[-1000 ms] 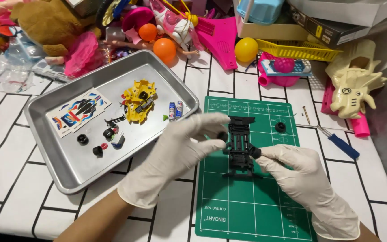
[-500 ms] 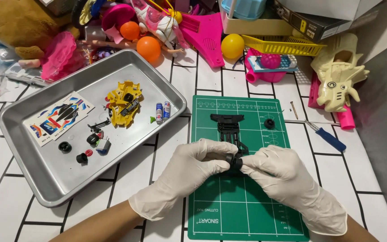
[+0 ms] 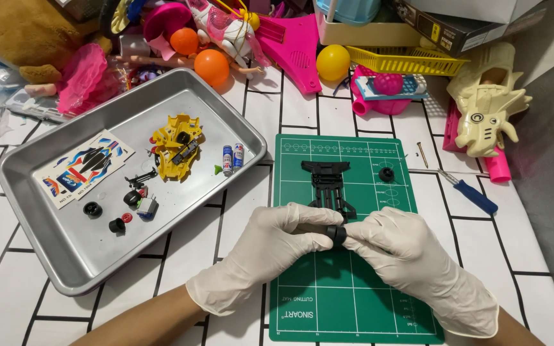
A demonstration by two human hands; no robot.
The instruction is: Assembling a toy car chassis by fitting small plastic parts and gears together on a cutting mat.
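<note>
**Gloved hands pinch a small black wheel at the toy car chassis**

Hands in white latex gloves meet over the green gridded cutting mat (image 3: pixel 354 301) on the white tiled tabletop (image 3: pixel 238 218). The left hand (image 3: pixel 270 247) and the right hand (image 3: pixel 405 253) are both closed, fingertips together, on a small black rubber wheel (image 3: pixel 336 233) at the near end of the black plastic toy car chassis (image 3: pixel 328 182). The chassis lies flat on the mat, its far end pointing away from the person. A second small black wheel (image 3: pixel 386 174) sits on the mat just to the right of the chassis, apart from it.

Left of the mat, a shallow silver metal tray (image 3: pixel 52 256) holds a yellow plastic car body (image 3: pixel 176 146), a printed sticker sheet (image 3: pixel 84 163), two small blue-and-white batteries (image 3: pixel 233 157) and several tiny black parts (image 3: pixel 120 208). A blue-handled screwdriver (image 3: pixel 466 191) lies on the tabletop right of the mat. Bright plastic toys crowd the far edge, among them an orange ball (image 3: pixel 211 66) and a yellow ball (image 3: pixel 333 61).
</note>
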